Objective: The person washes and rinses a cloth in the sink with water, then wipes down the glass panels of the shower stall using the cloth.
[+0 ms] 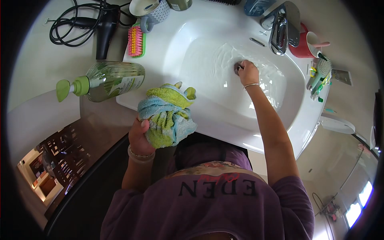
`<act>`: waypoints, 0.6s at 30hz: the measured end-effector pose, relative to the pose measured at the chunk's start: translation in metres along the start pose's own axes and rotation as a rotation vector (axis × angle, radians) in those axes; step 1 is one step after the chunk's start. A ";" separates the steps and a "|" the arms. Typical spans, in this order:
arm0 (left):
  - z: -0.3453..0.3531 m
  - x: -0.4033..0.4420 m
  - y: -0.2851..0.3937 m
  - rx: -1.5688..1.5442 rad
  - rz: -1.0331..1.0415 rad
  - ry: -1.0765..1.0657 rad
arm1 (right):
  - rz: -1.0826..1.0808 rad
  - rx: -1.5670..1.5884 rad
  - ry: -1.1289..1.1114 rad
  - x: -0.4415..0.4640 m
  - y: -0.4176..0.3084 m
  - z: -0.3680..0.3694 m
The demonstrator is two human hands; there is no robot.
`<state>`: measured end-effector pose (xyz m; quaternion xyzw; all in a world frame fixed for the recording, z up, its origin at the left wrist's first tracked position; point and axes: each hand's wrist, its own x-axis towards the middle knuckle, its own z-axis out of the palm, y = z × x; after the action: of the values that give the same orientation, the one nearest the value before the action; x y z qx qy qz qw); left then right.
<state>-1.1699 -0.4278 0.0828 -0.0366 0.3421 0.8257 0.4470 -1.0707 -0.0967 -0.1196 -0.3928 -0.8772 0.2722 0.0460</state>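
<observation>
My left hand (140,136) is closed around a bunched green and blue terry cloth (168,114), held up in front of the sink's near left edge. Over on the right, my right hand (249,73) reaches down into the white sink (180,52). Its fingers are pinched on a small dark round piece that looks like a drain plug (237,68), partly hidden by the fingers. Rippling clear water (224,56) surrounds that spot.
A green pump soap bottle (116,81), a pink and green brush (137,41), a patterned mug (154,14) and a corded hair dryer (106,30) are on the left. The chrome tap (280,32), a red cup (305,46) and a hairbrush (322,68) are at the right.
</observation>
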 end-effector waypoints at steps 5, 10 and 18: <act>0.000 -0.001 0.003 -0.010 0.006 0.013 | 0.123 0.015 0.050 -0.002 -0.008 0.004; -0.001 0.002 0.001 -0.004 0.010 0.000 | 0.081 -0.059 0.070 -0.004 -0.008 0.013; 0.002 0.012 0.001 -0.034 -0.033 -0.036 | 0.141 -0.127 -0.165 -0.006 -0.007 -0.008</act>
<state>-1.1770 -0.4184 0.0810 -0.0351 0.3194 0.8243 0.4661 -1.0691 -0.1017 -0.1084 -0.4320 -0.8636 0.2503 -0.0705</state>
